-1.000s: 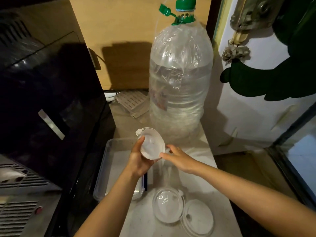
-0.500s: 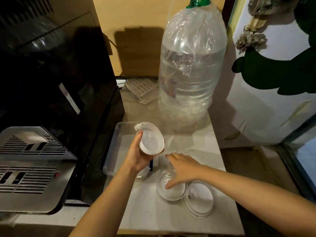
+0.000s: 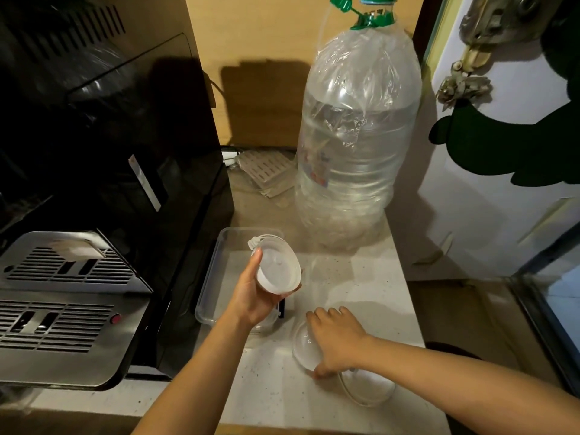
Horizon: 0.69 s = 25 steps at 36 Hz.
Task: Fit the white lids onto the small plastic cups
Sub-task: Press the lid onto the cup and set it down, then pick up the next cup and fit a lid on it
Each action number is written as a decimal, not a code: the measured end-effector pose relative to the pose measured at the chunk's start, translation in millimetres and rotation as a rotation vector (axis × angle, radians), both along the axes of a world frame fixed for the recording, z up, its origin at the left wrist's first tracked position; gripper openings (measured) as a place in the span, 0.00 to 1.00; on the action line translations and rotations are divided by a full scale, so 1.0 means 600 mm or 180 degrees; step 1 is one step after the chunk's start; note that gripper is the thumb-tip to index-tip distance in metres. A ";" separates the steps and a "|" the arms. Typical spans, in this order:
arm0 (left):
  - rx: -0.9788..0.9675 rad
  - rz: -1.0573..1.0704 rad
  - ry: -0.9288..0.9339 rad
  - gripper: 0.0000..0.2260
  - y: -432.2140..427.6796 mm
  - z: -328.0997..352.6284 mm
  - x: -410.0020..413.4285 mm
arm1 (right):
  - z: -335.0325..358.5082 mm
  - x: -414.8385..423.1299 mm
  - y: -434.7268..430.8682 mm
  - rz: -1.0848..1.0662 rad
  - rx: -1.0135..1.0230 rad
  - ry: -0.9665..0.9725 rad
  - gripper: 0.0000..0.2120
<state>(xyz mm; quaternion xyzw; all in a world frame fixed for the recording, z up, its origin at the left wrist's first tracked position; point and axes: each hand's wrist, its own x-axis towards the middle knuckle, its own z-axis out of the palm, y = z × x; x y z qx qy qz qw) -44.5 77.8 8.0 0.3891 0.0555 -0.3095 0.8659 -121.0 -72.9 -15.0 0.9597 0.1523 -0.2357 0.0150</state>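
Observation:
My left hand point(image 3: 251, 296) holds a small clear plastic cup point(image 3: 277, 268) with a white lid on it, tilted over the near end of a clear tray point(image 3: 210, 271). A second small clear cup point(image 3: 303, 346) stands on the white counter point(image 3: 276, 390) near the front. My right hand point(image 3: 337, 337) lies over this cup, fingers curled around its rim. Touching it on the right, a round clear lid point(image 3: 370, 387) lies flat on the counter.
A large clear water bottle point(image 3: 357, 152) with a green cap stands at the back of the counter. A black appliance with a steel grille point(image 3: 62, 296) fills the left side. A white door point(image 3: 489, 171) is on the right, flat slotted pieces point(image 3: 266, 171) at the back.
My right hand left the lidded cup, dropped to the counter and closed over the second cup. The left hand kept the lidded cup over the tray.

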 end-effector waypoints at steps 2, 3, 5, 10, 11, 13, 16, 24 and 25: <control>-0.0022 0.0007 0.0018 0.50 0.001 0.001 0.001 | 0.005 0.005 -0.002 -0.0082 0.0081 0.0002 0.39; -0.0034 0.0007 0.0033 0.50 0.001 0.002 0.002 | 0.009 0.010 -0.004 -0.0141 0.0148 -0.0015 0.39; -0.0037 0.0008 0.0060 0.48 0.002 0.004 0.003 | 0.025 0.023 -0.011 -0.0242 0.0263 -0.0076 0.41; -0.0090 0.0055 0.0104 0.46 0.005 0.011 0.013 | 0.085 0.064 -0.042 -0.0360 0.0410 -0.0482 0.45; -0.0087 0.0076 0.0104 0.43 0.005 0.012 0.016 | 0.098 0.073 -0.050 -0.0358 0.0431 -0.0592 0.45; -0.0084 0.0069 0.0101 0.41 0.005 0.017 0.020 | 0.129 0.090 -0.062 -0.0307 0.0506 -0.0833 0.45; -0.0111 0.0048 0.0145 0.41 0.001 0.025 0.025 | 0.172 0.108 -0.075 -0.0080 0.0587 -0.1205 0.47; 0.0046 -0.0248 0.0166 0.28 -0.014 0.052 0.031 | 0.245 0.134 -0.076 0.1921 0.0187 -0.2420 0.50; 0.0039 -0.0302 0.0142 0.28 -0.016 0.056 0.031 | 0.249 0.136 -0.073 0.2137 0.0123 -0.2473 0.50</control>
